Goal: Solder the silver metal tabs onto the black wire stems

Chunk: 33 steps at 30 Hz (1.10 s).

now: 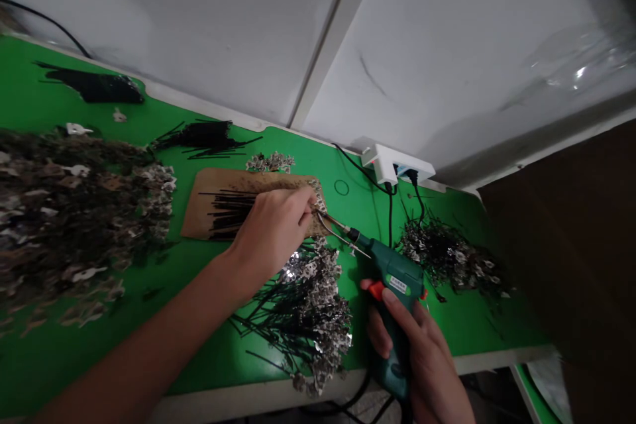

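Nearest, the right hand (pixel 427 358) has its fingers wrapped round the handle of a dark green plastic soldering gun with a red trigger (pixel 400 268), one finger and the thumb close by the trigger. The gun is raised above the green surface (pixel 218 364); its barrel's long axis runs diagonally, the thin metal tip pointing leftward and away from the person, while the handle slopes back toward them. Below the tip lies a loose pile of black wires with silvery metal tabs (pixel 318 311), tab ends to the right. Just beyond, the left hand (pixel 275 225) rests over a flat brown rectangular board (pixel 199 209), its fingers drawn together in a pinch just beside the tip; what they hold is too small to tell. A row of straight black wires (pixel 226 209) lies crosswise on the board, running left to right. Farther off are a black wire bundle (pixel 203 138) on the left and a white rectangular power strip (pixel 420 165) with plugs against the wall.
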Each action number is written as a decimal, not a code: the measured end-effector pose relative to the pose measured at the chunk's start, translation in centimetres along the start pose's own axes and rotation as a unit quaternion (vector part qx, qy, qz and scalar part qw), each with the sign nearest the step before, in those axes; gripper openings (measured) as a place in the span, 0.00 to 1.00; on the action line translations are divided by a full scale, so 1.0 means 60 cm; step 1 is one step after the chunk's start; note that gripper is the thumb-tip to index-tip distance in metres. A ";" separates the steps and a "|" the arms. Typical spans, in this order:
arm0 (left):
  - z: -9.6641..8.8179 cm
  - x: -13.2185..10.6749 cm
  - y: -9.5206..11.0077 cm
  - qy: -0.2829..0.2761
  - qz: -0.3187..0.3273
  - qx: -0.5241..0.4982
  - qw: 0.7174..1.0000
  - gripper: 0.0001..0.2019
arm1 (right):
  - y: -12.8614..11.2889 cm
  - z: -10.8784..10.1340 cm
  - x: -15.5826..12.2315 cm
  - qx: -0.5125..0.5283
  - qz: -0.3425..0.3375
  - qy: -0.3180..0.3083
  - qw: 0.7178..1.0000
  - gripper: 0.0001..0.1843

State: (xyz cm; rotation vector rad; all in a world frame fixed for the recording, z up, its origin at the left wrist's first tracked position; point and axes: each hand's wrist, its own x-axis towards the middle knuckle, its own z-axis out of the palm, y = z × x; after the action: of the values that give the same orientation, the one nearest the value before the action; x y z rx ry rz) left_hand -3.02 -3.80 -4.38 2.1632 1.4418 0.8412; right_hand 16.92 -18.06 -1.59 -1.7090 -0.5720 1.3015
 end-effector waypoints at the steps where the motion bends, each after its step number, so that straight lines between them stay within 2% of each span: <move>1: 0.001 0.000 0.000 -0.003 0.000 0.001 1.000 0.07 | -0.001 0.001 0.000 0.000 0.000 -0.001 1.000 0.19; 8: -0.001 0.002 0.005 -0.022 -0.005 0.016 1.000 0.06 | 0.000 0.002 0.001 0.006 0.002 0.005 1.000 0.21; 17: 0.000 0.000 0.005 0.000 0.010 0.018 1.000 0.06 | -0.004 0.005 0.000 0.005 0.003 0.012 1.000 0.21; 33: 0.000 -0.001 0.007 0.004 0.006 0.016 1.000 0.06 | -0.002 0.002 0.002 0.005 0.002 0.007 1.000 0.21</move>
State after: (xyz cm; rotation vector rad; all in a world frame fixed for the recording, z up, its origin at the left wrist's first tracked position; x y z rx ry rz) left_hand -2.76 -4.03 -4.12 2.1961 1.4573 0.8384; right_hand 16.88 -17.88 -1.53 -1.7108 -0.5548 1.2917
